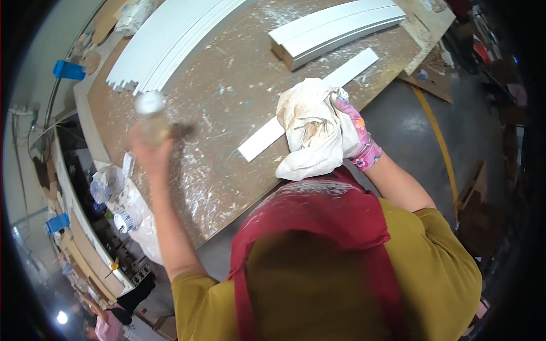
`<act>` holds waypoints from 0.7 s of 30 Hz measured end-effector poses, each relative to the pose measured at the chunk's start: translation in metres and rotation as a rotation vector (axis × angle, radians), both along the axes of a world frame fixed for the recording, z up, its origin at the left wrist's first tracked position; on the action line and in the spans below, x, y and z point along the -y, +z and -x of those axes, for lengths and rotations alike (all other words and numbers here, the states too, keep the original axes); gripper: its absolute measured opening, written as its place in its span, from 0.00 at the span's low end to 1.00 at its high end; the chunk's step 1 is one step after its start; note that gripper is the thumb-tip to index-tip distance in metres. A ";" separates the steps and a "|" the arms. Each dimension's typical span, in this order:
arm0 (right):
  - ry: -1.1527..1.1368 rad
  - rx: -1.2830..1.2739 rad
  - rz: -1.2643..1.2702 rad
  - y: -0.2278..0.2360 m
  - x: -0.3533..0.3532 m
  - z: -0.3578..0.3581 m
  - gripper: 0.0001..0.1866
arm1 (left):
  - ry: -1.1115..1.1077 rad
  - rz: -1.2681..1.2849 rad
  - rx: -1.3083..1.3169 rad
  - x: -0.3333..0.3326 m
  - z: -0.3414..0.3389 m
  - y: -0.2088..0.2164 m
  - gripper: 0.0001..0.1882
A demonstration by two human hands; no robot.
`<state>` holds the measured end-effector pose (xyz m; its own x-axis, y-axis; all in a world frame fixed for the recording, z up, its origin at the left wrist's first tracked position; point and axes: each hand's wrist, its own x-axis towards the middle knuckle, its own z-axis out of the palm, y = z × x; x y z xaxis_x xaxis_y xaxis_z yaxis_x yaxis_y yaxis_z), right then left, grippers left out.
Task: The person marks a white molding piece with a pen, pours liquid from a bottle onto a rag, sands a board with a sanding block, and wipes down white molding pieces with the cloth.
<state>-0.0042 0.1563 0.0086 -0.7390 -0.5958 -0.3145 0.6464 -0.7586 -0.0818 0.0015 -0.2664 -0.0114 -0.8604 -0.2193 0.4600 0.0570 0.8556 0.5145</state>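
My left hand (pixel 149 152) is raised over the worktable and grips a small clear bottle with a white cap (pixel 151 116); both are blurred. My right hand (pixel 355 133), in a pink flowered glove, clutches a stained white rag (pixel 311 132). The rag rests on a long flat white strip (pixel 263 140) that lies diagonally on the brown, paint-speckled worktable (pixel 227 96).
A stack of long curved white strips (pixel 170 40) lies at the table's far left. A block of white mouldings (pixel 335 31) sits at the far right. Crumpled plastic bags (pixel 122 199) hang at the table's near-left edge. Grey floor with a yellow line (pixel 438 142) is on the right.
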 end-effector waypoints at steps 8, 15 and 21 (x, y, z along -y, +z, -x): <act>0.159 -0.011 -0.115 -0.020 0.021 0.002 0.21 | -0.363 0.554 0.103 -0.124 -0.017 0.049 0.29; 0.138 0.003 -0.203 -0.023 0.004 0.003 0.19 | -0.308 0.704 0.048 -0.108 -0.012 0.066 0.34; 0.161 -0.041 -0.224 -0.035 0.006 0.004 0.20 | -0.298 0.831 0.120 -0.102 -0.026 0.076 0.34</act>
